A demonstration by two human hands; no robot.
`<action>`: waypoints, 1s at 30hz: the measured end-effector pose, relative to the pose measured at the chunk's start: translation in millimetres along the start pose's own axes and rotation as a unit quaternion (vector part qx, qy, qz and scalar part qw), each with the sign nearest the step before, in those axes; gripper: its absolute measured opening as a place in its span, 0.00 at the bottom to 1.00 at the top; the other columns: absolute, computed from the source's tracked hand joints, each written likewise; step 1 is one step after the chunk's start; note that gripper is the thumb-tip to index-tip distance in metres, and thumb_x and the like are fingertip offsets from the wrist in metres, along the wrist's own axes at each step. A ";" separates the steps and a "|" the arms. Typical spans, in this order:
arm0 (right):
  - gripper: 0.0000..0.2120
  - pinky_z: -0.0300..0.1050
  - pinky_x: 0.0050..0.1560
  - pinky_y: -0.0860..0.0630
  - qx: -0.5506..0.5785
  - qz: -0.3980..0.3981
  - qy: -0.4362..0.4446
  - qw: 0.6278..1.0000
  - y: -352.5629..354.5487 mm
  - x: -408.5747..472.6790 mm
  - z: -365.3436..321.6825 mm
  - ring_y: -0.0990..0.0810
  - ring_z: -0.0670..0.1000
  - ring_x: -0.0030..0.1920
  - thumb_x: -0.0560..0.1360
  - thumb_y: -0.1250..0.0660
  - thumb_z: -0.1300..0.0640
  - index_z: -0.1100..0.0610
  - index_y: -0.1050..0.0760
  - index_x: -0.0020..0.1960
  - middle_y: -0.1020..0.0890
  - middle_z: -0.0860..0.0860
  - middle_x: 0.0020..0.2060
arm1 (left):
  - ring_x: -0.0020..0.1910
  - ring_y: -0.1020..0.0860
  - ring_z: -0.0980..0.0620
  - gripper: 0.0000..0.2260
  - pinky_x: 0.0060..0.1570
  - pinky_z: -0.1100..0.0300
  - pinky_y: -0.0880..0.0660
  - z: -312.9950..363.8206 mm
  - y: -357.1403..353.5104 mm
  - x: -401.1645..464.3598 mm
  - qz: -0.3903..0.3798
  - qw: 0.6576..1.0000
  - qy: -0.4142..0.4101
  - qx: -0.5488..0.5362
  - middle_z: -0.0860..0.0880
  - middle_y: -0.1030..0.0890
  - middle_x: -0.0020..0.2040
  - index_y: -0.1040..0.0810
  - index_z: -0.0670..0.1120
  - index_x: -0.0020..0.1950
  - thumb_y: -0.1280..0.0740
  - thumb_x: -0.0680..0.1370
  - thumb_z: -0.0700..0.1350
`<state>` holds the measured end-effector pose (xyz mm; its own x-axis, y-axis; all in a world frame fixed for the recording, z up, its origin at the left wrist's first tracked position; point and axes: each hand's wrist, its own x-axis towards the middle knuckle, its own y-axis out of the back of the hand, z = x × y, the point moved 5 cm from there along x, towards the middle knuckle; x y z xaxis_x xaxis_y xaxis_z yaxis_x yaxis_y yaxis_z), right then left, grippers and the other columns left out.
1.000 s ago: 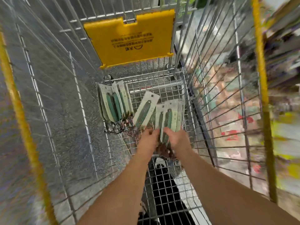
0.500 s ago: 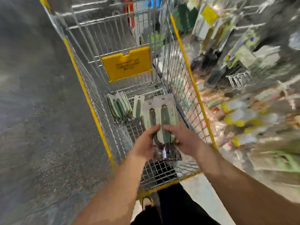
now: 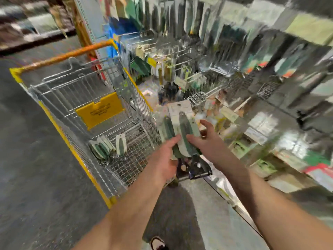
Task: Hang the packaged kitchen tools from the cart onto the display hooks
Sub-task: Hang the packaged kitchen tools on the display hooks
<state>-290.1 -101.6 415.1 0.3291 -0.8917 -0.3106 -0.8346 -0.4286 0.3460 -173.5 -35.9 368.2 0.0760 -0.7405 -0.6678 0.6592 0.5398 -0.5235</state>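
Pkgd tools (image 3: 182,130), both hands gripping, beside cart (image 3: 75,105)

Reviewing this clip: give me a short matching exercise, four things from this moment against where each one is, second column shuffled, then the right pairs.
Things:
1. bundle of packaged tools
2. loose packages
3. yellow flap
4. orange handle

Places:
A. across the far top end of the cart
B. on the cart's wire floor
C. gripped between the left hand and right hand, outside the cart
D. on the cart's far inner wall, above the floor

Pairs: 1-C, 2-B, 3-D, 4-A
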 end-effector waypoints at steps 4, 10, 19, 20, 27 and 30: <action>0.14 0.28 0.35 0.32 -0.134 0.063 0.057 0.987 79.1 -47.5 -4.8 0.22 0.41 0.45 0.79 0.34 0.46 0.45 0.27 0.63 0.22 0.40 0.48 | 0.40 0.16 0.43 0.07 0.49 0.48 0.19 -30.6 -74.4 -25.9 -0.036 0.998 -0.024 0.040 0.42 0.14 0.42 0.17 0.42 0.53 0.31 0.79 0.43; 0.27 0.35 0.44 0.36 -0.235 0.156 0.055 0.958 208.0 -142.4 24.9 0.20 0.52 0.53 0.75 0.28 0.44 0.54 0.27 0.69 0.18 0.50 0.53 | 0.56 0.17 0.43 0.16 0.54 0.50 0.22 -122.8 -186.4 -58.5 -0.116 0.983 -0.058 0.131 0.43 0.16 0.59 0.20 0.49 0.63 0.31 0.77 0.53; 0.12 0.39 0.37 0.27 -0.140 0.257 -0.011 0.956 370.5 -261.1 87.7 0.19 0.42 0.42 0.75 0.33 0.46 0.43 0.25 0.57 0.17 0.41 0.46 | 0.31 0.16 0.47 0.06 0.29 0.52 0.18 -247.1 -331.6 -138.0 -0.196 0.964 0.003 0.178 0.42 0.14 0.38 0.19 0.38 0.53 0.35 0.81 0.39; 0.10 0.39 0.36 0.28 -0.133 0.263 -0.011 0.955 381.5 -271.8 91.2 0.19 0.41 0.42 0.75 0.34 0.46 0.43 0.25 0.56 0.17 0.40 0.45 | 0.32 0.15 0.46 0.07 0.29 0.52 0.18 -255.8 -341.2 -144.6 -0.199 0.963 0.005 0.182 0.41 0.14 0.39 0.20 0.38 0.56 0.34 0.80 0.37; 0.11 0.40 0.37 0.24 -0.039 0.304 -0.026 0.952 429.1 -323.6 113.5 0.16 0.43 0.35 0.75 0.34 0.44 0.44 0.21 0.56 0.14 0.41 0.41 | 0.42 0.15 0.43 0.10 0.30 0.55 0.20 -294.9 -382.8 -177.0 -0.242 0.951 0.023 0.192 0.39 0.14 0.49 0.19 0.37 0.58 0.31 0.77 0.37; 0.12 0.39 0.39 0.25 -0.039 0.315 -0.023 0.948 436.2 -336.9 115.4 0.18 0.38 0.37 0.75 0.34 0.44 0.44 0.21 0.57 0.15 0.40 0.44 | 0.47 0.14 0.45 0.13 0.44 0.52 0.19 -302.3 -390.0 -180.4 -0.261 0.944 0.010 0.201 0.42 0.14 0.52 0.19 0.39 0.61 0.29 0.76 0.40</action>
<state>-816.0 28.6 568.5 -0.2450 -0.9678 -0.0578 -0.8231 0.1761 0.5399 -670.5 8.3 532.8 -0.3494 -0.8537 -0.3861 0.8339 -0.0955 -0.5435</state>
